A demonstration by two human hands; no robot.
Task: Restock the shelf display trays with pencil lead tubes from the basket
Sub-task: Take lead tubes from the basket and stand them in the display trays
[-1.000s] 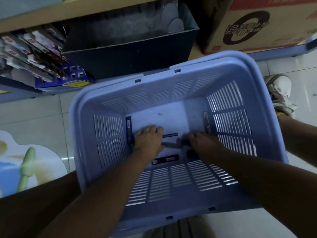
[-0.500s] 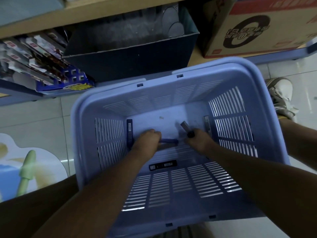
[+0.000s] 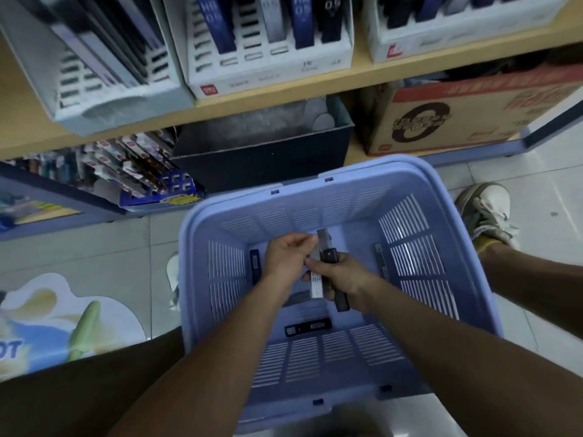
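A light blue plastic basket [image 3: 441,279] stands on the floor below the shelf. Both hands are raised together inside it. My right hand [image 3: 344,275] grips a small bundle of lead tubes [image 3: 326,257], one white marked HB and darker ones. My left hand [image 3: 287,257] pinches the upper end of the same bundle. Loose tubes stay in the basket: a dark one on the bottom [image 3: 307,328], one against the left wall [image 3: 255,266], one against the right wall [image 3: 380,258]. White display trays [image 3: 271,70] with upright tubes sit on the wooden shelf above.
More trays stand on the left [image 3: 94,99] and the right [image 3: 441,42] of the shelf. Under it sit a dark open box [image 3: 262,159], a cardboard carton [image 3: 457,121] and a rack of carded items [image 3: 132,171]. My shoe [image 3: 485,216] is right of the basket.
Both hands have lifted off the basket bottom and come together on several tubes. The view has tilted upward, bringing the shelf trays into sight.
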